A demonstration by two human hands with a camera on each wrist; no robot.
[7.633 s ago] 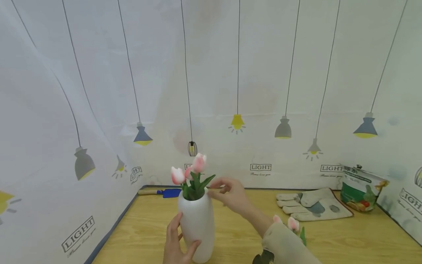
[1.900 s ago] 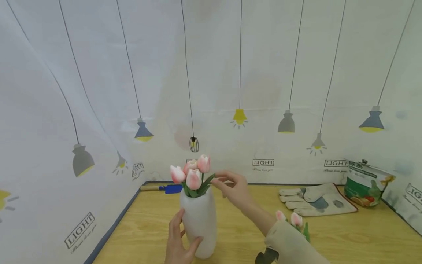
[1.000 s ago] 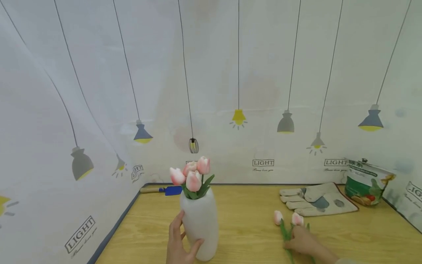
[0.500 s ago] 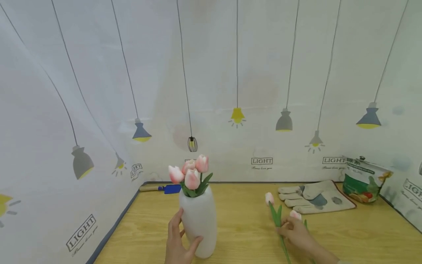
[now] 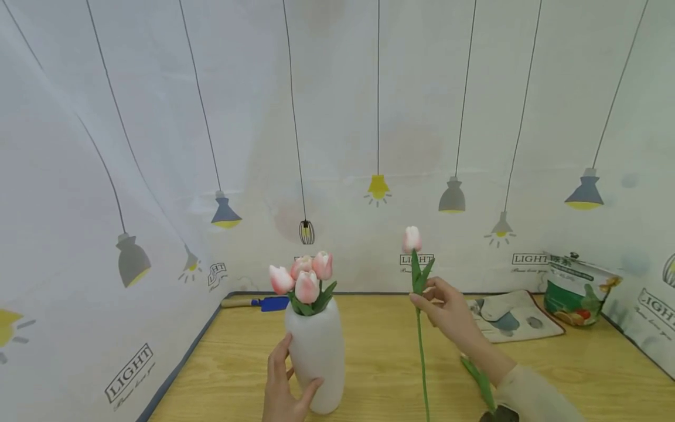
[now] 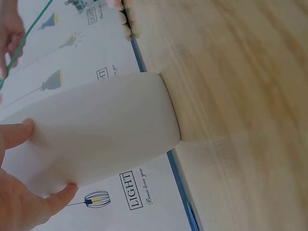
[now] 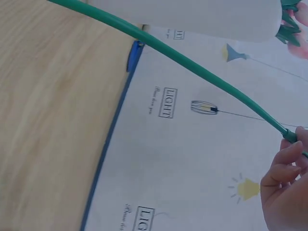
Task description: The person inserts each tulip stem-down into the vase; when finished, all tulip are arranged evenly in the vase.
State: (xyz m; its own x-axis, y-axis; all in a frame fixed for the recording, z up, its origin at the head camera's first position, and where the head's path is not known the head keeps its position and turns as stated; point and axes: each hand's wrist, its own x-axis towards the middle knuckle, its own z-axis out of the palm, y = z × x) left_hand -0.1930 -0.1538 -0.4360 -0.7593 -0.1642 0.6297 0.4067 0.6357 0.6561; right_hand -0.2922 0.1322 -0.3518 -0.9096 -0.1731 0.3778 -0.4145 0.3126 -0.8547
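Right hand: pinches a pink-and-white tulip between thumb and fingers, just below its leaves; the hand is raised over the tabletop, to the right of the vase and apart from it.
Held tulip: the tulip has its bloom up and its long axis near upright, the stem running down past the hand; its lower end is out of frame, so I cannot tell how far it hangs.
Left hand: spread around the lower body of the vase, fingers on its left side, thumb across its front; this left hand is the nearer one, touching the vase.
White vase: the vase stands on the tabletop, long axis roughly upright, mouth upward.
Stem to mouth: the vase mouth lies to the left of the right hand, with a gap between; stem and vase stand nearly parallel, so the offset is mainly sideways.
Vase flowers: four blooms show above the rim, leaves crowding the opening.
Under the right forearm: a green leaf on the tabletop, partly hidden.
Farther back: blue trowel at left; glove and printed bag at right.
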